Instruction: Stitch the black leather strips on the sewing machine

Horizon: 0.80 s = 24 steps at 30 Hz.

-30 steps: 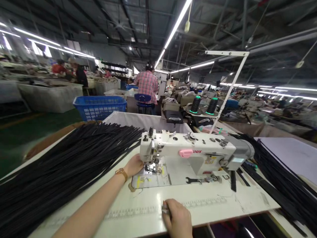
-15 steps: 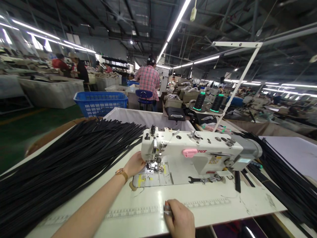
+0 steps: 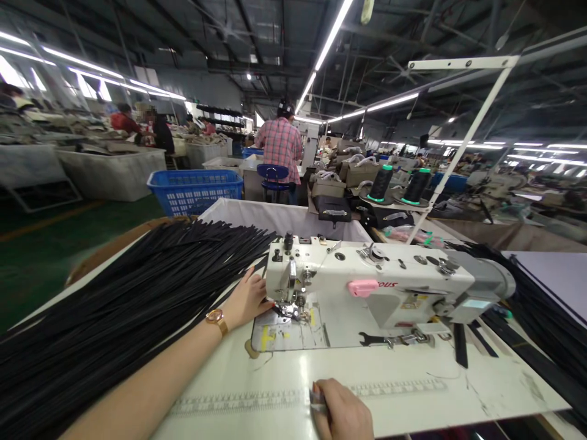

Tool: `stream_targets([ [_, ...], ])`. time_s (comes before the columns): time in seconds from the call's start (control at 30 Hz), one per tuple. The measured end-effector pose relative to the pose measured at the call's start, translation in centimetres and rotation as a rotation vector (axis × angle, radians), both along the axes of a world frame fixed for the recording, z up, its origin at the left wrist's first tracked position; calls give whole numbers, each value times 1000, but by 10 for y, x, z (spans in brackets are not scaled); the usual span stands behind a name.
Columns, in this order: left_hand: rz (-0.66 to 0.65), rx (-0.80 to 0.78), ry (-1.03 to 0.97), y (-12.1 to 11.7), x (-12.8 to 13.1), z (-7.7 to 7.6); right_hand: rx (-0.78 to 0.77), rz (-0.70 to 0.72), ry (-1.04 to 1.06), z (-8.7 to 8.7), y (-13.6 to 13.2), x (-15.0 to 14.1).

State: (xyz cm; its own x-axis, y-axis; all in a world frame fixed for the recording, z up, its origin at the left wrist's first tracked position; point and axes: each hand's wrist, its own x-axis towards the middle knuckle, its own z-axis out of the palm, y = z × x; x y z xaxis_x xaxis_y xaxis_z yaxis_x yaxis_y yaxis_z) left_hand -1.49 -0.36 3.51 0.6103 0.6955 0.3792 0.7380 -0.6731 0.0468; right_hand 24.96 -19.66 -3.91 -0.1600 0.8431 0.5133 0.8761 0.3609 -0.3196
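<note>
My left hand [image 3: 250, 297], with a watch [image 3: 215, 316] on its wrist, is beside the needle area of a white sewing machine [image 3: 330, 275]. Its thumb and fingers close together by the presser foot [image 3: 288, 310], one finger raised; whatever they pinch is hidden. A large bundle of black straps [image 3: 137, 287] lies just left of that hand. Low in the view, my right hand [image 3: 346, 410] is closed around a small grey metal tool [image 3: 317, 401], mostly covered by the fingers. It rests over the ruler scale [image 3: 243, 400] on the table [image 3: 275, 373].
A wrench [image 3: 373, 339] lies by the machine's base. Black thread cones [image 3: 380, 183] stand behind it under a white thread stand [image 3: 468, 131]. More black straps [image 3: 545, 293] lie at right. Beyond are a blue basket [image 3: 197, 189] and a seated person in a checked shirt [image 3: 279, 143].
The view has shifted slightly, so the machine appears further right. My left hand has drawn back a little from the machine head and lifted a finger. My right hand keeps the metal tool.
</note>
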Motion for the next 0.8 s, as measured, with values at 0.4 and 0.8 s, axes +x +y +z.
stream_targets([
  [0.4, 105, -23, -166, -7, -4, -26, -21, -32, -11, 6, -3, -2],
  [0.8, 36, -54, 38, -17, -2, -10, -53, -23, -13, 8, -3, -1],
])
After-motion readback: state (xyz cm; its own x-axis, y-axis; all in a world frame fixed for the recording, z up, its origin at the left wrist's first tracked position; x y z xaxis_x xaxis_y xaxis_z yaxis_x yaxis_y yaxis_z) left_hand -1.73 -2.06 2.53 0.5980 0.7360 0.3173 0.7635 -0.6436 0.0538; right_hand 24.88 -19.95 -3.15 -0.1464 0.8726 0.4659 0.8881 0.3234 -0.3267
